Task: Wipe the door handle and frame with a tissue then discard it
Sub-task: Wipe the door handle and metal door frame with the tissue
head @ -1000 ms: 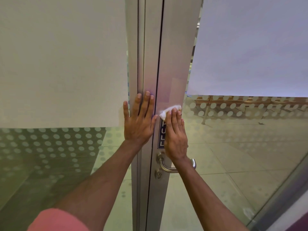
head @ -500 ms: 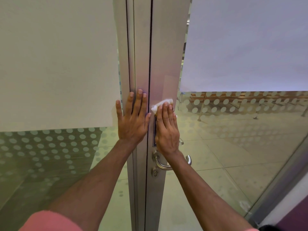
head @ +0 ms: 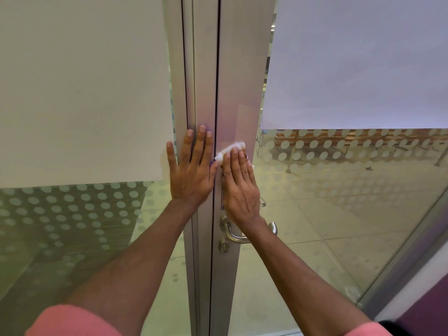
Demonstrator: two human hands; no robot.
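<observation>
Step in hand: the frame wipe, as I judge it. The right hand lies flat on the metal door frame, pressing the tissue against it just above the door handle.
Right hand: fingers straight and together, palm down on the metal; it holds the tissue by pressure under the fingertips rather than by a closed fist.
Left hand: the left hand is spread wide and empty, planted flat on the fixed post just left of the dark seam, level with the right hand and well above the door handle. It looks to be steadying the door.
Tissue: white, folded or wadded small, only its upper edge showing past the fingertips; the rest is hidden under the hand. It sits above the door handle, on the door's own stile, right of the seam.
Door handle: a brushed metal lever with a keyhole just below it; the right wrist crosses in front of it. Whether it is wiped already cannot be told.
Next move: probably more strokes along the stile above and below the door handle, with even pressure so the thin tissue does not bunch or slip out.
Left to do: discarding; no bin is in view.
</observation>
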